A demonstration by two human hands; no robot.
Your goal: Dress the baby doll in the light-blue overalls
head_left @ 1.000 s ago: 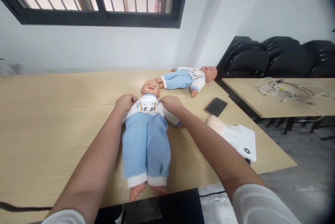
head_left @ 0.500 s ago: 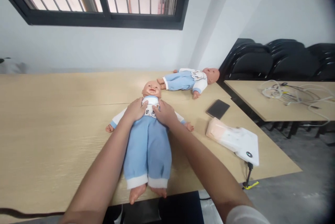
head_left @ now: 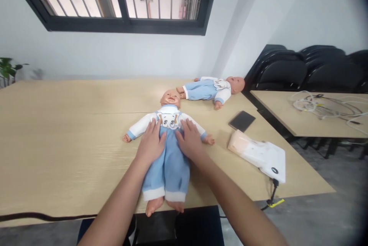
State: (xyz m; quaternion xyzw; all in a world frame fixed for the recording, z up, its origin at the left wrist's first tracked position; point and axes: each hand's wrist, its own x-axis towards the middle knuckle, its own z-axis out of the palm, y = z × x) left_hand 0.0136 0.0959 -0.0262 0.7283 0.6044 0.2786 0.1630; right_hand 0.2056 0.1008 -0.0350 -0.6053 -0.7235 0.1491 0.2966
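Observation:
A baby doll [head_left: 169, 121] in a white top and light blue trousers lies on its back, head away from me and feet at the table's near edge. On its left side in the picture, my left hand [head_left: 151, 140] rests at the waist, fingers stretched out. My right hand [head_left: 191, 136] lies on the opposite side of the waist, its fingers also extended. Both palms touch the cloth without gripping it. The doll's arms spread outward on the wooden table [head_left: 71, 142]. A second doll [head_left: 207, 88], dressed alike, lies sideways behind it.
To the right lie a dark phone [head_left: 242, 121] and a white box-like device [head_left: 261, 156] with a black cable [head_left: 273, 192]. Another table [head_left: 287, 117] holds tangled cables [head_left: 312, 104]; folded black chairs [head_left: 281, 71] stand behind. A plant [head_left: 8, 68] shows at far left.
Both hands have slid from the doll's upper chest down to its waist, uncovering the printed animal face. The view has shifted slightly, bringing the plant in at left.

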